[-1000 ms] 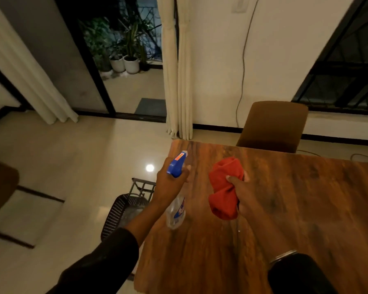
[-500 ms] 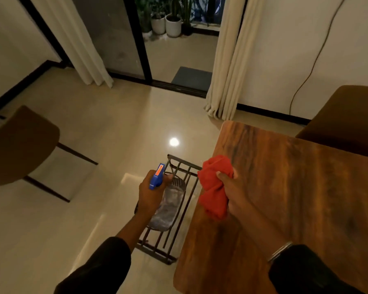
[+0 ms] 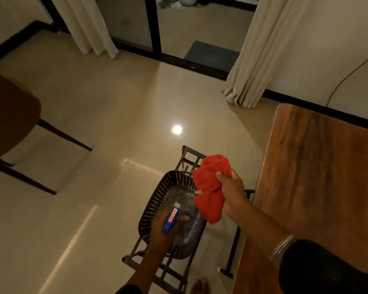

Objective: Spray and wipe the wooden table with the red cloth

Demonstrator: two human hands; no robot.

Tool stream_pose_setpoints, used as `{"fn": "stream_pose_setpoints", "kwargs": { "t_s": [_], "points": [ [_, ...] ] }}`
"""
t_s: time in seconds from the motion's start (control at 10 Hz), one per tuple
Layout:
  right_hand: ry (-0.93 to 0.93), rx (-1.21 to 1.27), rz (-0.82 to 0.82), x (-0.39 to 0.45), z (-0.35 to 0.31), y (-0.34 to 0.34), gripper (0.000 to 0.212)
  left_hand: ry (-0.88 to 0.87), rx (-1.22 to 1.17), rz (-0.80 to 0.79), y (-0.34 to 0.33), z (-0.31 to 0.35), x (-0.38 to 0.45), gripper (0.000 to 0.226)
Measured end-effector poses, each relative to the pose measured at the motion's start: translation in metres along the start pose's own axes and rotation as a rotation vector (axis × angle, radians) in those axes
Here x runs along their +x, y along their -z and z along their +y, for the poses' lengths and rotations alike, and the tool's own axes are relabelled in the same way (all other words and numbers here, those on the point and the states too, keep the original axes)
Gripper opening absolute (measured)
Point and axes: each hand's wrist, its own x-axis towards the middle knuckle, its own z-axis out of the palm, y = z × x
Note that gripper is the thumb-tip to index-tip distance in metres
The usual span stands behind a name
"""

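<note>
My left hand point(image 3: 163, 234) grips the spray bottle point(image 3: 171, 218) by its blue head, low over a dark slatted basket point(image 3: 155, 200); the clear bottle body is mostly hidden by my hand. My right hand point(image 3: 234, 192) holds the bunched red cloth point(image 3: 210, 187) in the air above the basket, just left of the wooden table point(image 3: 319, 187). The table fills the right side of the view, its left edge beside my right forearm.
The basket sits on a low dark metal rack point(image 3: 179, 270) on the glossy floor beside the table. A brown chair point(image 3: 6, 115) stands at the left. Curtains point(image 3: 261, 49) and a glass door lie beyond. A bare foot point(image 3: 198, 286) shows at the bottom.
Both hands moved left off the table. My left hand lowered the spray bottle down into the basket, and my right hand carried the cloth over the basket. The view swung left and down.
</note>
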Motion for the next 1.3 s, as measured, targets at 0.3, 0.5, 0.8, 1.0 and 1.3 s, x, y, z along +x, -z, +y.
{"fn": "stream_pose_setpoints", "kwargs": {
  "t_s": [0.3, 0.5, 0.8, 1.0, 1.3],
  "points": [
    [-0.102, 0.028, 0.017, 0.039, 0.011, -0.038, 0.040, -0.074, 0.230, -0.582, 0.069, -0.022, 0.063, 0.084],
    [-0.151, 0.104, -0.115, 0.049, 0.005, -0.053, 0.039, 0.075, -0.090, -0.444, 0.091, 0.035, 0.116, 0.045],
    [-0.018, -0.296, 0.038, 0.077, 0.011, -0.051, 0.050, 0.129, 0.396, -0.351, 0.005, 0.051, 0.191, 0.083],
    [0.404, -0.970, 0.036, 0.071, 0.032, -0.030, 0.051, -0.088, 0.959, -0.139, -0.005, 0.034, 0.188, 0.097],
    [0.423, -1.326, -0.411, 0.062, 0.027, -0.045, 0.079, -0.274, 1.206, -0.390, -0.018, 0.038, 0.195, 0.061]
  ]
}}
